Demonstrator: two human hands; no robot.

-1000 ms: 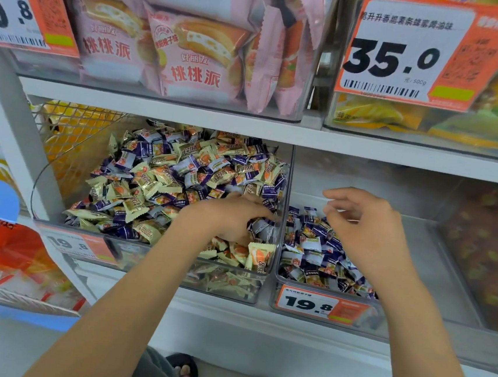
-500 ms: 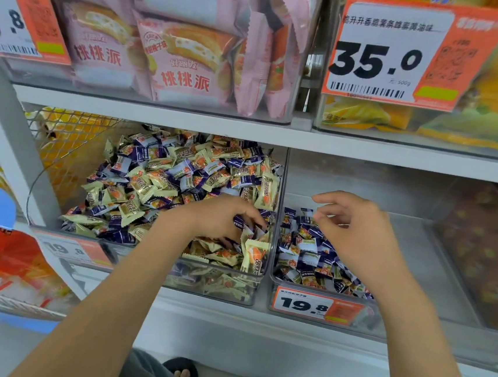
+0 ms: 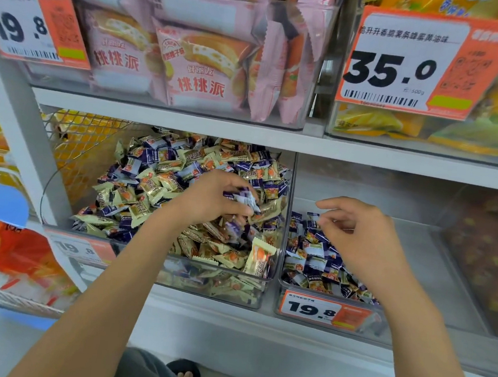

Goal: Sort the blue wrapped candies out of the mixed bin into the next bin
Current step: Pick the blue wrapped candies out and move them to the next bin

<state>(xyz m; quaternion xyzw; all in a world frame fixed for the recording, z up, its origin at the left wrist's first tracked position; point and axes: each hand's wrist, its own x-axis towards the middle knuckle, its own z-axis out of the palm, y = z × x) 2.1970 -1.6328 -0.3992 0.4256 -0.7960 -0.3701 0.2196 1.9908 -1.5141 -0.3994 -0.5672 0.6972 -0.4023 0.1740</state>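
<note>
Head view, middle of frame: left hand [image 3: 210, 198] pinching small blue wrapped candies [image 3: 245, 198] above the clear plastic mixed bin [image 3: 210, 289]. Right hand [image 3: 359, 232] hanging loosely curled, holding nothing, over the clear next bin [image 3: 299, 311]. Picking step; probably needing a carry rightward, then letting go.

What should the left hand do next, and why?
Probably carry its load rightward over the divider and drop it. The left hand already grips blue wrapped candies above the mixed bin, and the next bin beside it holds the sorted blue ones.
</note>
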